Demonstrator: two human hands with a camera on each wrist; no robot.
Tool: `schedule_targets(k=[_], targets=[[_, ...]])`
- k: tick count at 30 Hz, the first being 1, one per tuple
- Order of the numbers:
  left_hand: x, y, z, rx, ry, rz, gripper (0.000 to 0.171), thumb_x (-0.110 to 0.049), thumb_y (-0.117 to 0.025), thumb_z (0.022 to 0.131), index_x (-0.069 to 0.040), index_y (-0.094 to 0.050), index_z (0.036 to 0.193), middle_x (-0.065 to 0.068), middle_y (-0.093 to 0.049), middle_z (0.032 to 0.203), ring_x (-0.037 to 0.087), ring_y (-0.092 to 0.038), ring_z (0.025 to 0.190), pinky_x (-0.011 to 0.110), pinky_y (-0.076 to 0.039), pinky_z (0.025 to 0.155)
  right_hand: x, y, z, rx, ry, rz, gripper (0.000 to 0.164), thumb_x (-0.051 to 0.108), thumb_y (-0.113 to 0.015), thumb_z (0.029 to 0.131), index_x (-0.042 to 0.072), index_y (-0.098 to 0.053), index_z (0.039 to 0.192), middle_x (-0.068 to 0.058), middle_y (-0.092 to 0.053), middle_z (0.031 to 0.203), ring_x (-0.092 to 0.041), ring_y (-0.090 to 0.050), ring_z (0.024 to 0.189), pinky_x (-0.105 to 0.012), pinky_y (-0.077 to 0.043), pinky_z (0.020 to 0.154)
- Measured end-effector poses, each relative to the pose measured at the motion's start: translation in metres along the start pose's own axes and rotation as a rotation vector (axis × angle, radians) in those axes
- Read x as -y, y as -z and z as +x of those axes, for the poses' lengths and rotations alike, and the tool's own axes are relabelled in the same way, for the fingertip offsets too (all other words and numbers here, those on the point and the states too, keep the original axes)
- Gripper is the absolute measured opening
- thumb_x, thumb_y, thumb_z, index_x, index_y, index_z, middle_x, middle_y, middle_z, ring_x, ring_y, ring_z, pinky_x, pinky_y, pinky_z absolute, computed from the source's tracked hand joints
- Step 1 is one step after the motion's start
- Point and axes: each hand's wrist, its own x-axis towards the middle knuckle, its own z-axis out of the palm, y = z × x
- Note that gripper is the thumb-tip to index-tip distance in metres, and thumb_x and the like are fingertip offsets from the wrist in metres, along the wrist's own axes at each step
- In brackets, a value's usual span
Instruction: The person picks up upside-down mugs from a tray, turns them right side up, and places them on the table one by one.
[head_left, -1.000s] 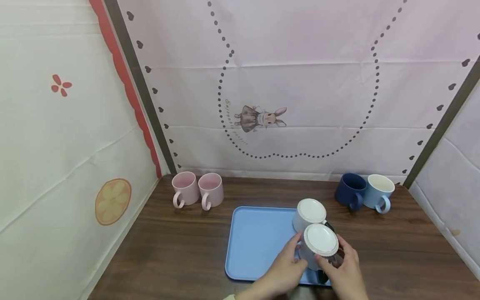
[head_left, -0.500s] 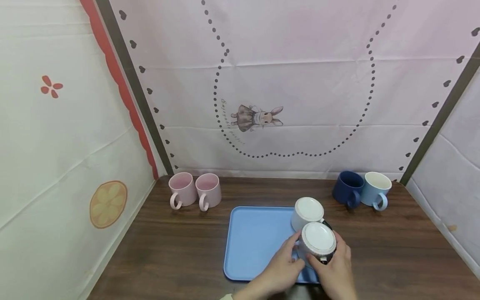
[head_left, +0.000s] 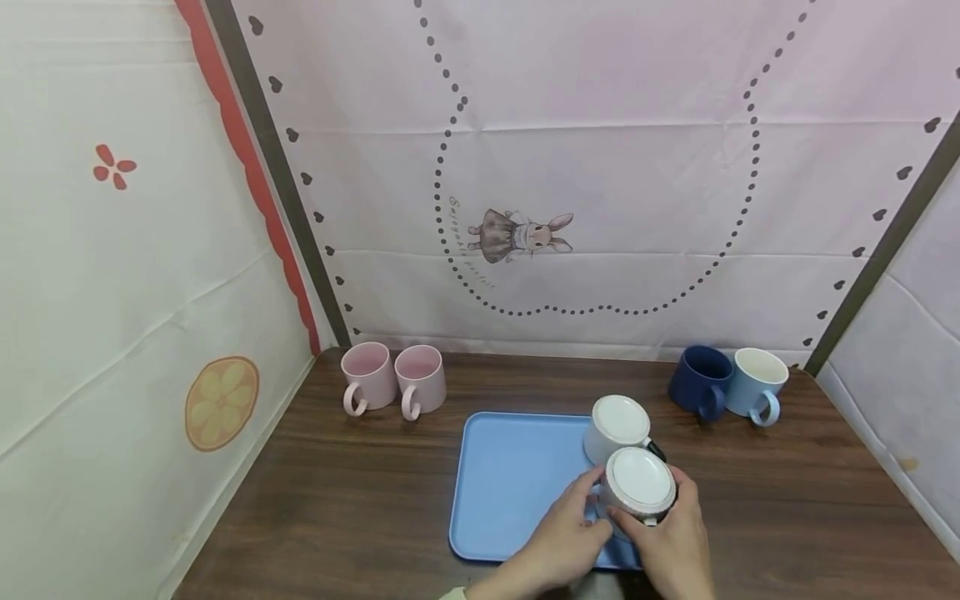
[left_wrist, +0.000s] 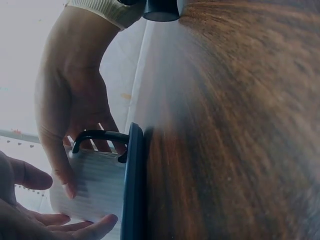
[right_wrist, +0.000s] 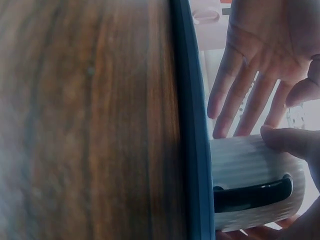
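An upside-down white mug (head_left: 641,478) with ridged sides and a black handle (right_wrist: 252,196) stands at the near right of the blue tray (head_left: 510,492). My right hand (head_left: 672,537) holds this mug, thumb on the near side and fingers around the right. With fingers extended, my left hand (head_left: 561,535) touches the mug's left side; its straight fingers show in the right wrist view. Just behind, a second upturned white mug (head_left: 620,425) with a black handle sits on the tray's right side. In the head view my right hand mostly hides the front mug's handle.
Two pink mugs (head_left: 422,382) stand upright at the back left of the brown wooden table (head_left: 360,500). At the back right are a dark blue mug (head_left: 696,382) and a light blue mug (head_left: 753,387), both upright. Printed cloth walls (head_left: 637,192) enclose the table.
My right hand has shifted slightly left and up around the front mug, and the black handle, visible at its near side before, is now mostly covered. The left hand has barely moved.
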Motion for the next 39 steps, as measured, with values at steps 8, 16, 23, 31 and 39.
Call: schedule_targets(k=[8, 16, 23, 31, 39], targets=[[-0.003, 0.003, -0.001, -0.002, 0.000, 0.000, 0.068, -0.014, -0.060, 0.090, -0.016, -0.042, 0.156, 0.008, -0.048, 0.156, 0.032, -0.057, 0.136, 0.034, -0.056, 0.100, 0.005, 0.003, -0.002, -0.004, -0.030, -0.001, 0.104, 0.029, -0.094, 0.074, -0.005, -0.031, 0.149, -0.037, -0.051, 0.141, -0.052, -0.052, 0.131, -0.064, -0.043, 0.102], [-0.007, 0.007, -0.002, -0.019, -0.044, 0.028, 0.069, -0.011, -0.060, 0.089, -0.023, -0.043, 0.155, -0.001, -0.048, 0.152, 0.021, -0.055, 0.132, 0.033, -0.054, 0.100, 0.015, 0.007, -0.005, -0.054, 0.013, 0.010, 0.104, 0.032, -0.095, 0.072, -0.003, -0.034, 0.148, -0.034, -0.055, 0.138, -0.049, -0.056, 0.127, -0.061, -0.045, 0.097], [-0.009, 0.012, 0.000, -0.080, -0.154, 0.128, 0.084, -0.003, -0.067, 0.080, -0.028, -0.040, 0.155, -0.003, -0.045, 0.148, 0.023, -0.050, 0.133, 0.029, -0.051, 0.095, 0.032, 0.014, -0.005, -0.035, 0.011, -0.006, 0.107, 0.047, -0.093, 0.074, 0.002, -0.033, 0.151, -0.027, -0.056, 0.138, -0.043, -0.058, 0.125, -0.059, -0.047, 0.094], [-0.022, 0.027, -0.001, -0.147, -0.230, 0.151, 0.087, -0.011, -0.076, 0.082, -0.035, -0.036, 0.156, 0.001, -0.045, 0.150, 0.022, -0.047, 0.138, 0.041, -0.051, 0.107, 0.060, 0.023, 0.000, -0.002, 0.061, -0.026, 0.107, 0.055, -0.090, 0.074, 0.007, -0.033, 0.151, -0.020, -0.052, 0.142, -0.040, -0.058, 0.127, -0.058, -0.048, 0.094], [-0.037, 0.060, -0.003, -0.179, -0.260, 0.202, 0.088, -0.014, -0.083, 0.080, -0.036, -0.039, 0.153, 0.003, -0.046, 0.152, 0.028, -0.048, 0.141, 0.050, -0.048, 0.111, 0.087, 0.025, 0.004, 0.010, 0.163, 0.004, 0.103, 0.054, -0.090, 0.074, 0.008, -0.036, 0.149, -0.016, -0.056, 0.141, -0.035, -0.059, 0.128, -0.054, -0.049, 0.095]])
